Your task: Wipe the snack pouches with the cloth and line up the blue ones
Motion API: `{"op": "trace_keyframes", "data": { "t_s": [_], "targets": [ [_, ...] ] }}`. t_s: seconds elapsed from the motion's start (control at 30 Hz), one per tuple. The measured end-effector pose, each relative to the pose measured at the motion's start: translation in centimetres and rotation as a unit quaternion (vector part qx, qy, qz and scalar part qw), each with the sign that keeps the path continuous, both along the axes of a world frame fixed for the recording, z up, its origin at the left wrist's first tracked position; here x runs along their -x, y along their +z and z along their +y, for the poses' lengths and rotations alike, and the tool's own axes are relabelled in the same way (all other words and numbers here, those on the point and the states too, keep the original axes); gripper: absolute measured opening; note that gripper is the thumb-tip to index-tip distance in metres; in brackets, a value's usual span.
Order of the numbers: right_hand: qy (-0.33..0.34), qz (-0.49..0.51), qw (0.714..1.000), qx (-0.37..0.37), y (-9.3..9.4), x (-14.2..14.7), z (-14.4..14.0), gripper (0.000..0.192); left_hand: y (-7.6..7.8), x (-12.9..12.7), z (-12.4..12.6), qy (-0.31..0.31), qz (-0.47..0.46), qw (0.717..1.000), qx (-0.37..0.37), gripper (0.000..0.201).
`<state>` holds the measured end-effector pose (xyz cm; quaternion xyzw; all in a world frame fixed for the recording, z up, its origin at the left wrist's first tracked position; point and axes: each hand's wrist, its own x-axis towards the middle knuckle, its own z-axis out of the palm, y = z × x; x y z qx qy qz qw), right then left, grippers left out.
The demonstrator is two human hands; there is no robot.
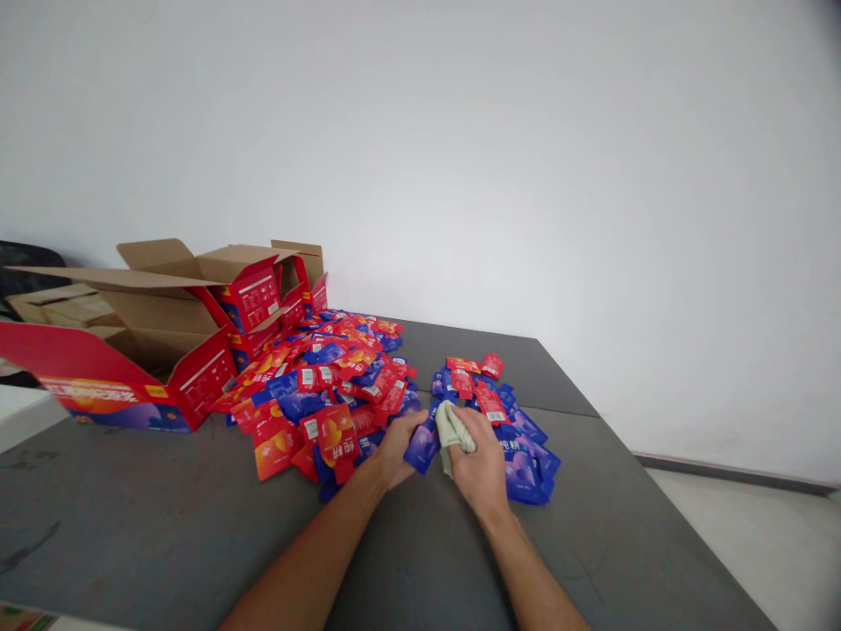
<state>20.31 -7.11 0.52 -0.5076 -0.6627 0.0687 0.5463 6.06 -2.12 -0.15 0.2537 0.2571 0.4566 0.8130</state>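
Observation:
Between my two hands is a blue packet point(422, 447), its near edge pinched by my left hand point(399, 451). My right hand point(478, 460) is closed around a bunched pale cloth point(452, 428), which lies against the packet's right side. Left of my hands spreads a large heap of red and blue packets point(338, 438). To the right, beside my right hand, is a smaller pile of packets point(526, 464), mostly blue with several red ones on top at the back. My right fingertips are partly hidden by the cloth.
Open red cardboard boxes point(203, 394) with brown insides stand along the left, flaps raised. They border the large heap. A dark grey table point(420, 561) carries everything, and its right edge runs down toward the floor side. A white wall point(460, 175) rises behind it.

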Motion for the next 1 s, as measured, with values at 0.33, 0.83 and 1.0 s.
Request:
{"op": "trace_keyframes", "data": {
  "t_s": [0.33, 0.83, 1.0],
  "targets": [
    [0.085, -0.058, 0.994, 0.024, -0.3, 0.5, -0.2, 0.055, 0.0, 0.0, -0.1, -0.059, -0.024, 0.998, -0.002, 0.031],
    [0.099, -0.071, 0.989, 0.087, -0.8, 0.7, -0.1, 0.056, -2.0, 1.7, 2.6, 0.183, 0.427, 0.826, -0.318, 0.049],
    [-0.009, -0.060, 0.993, 0.101, -1.2, -0.7, 1.0, 0.046, -1.9, 2.6, 2.8, 0.209, 0.636, 0.603, -0.433, 0.054]
  ]
}}
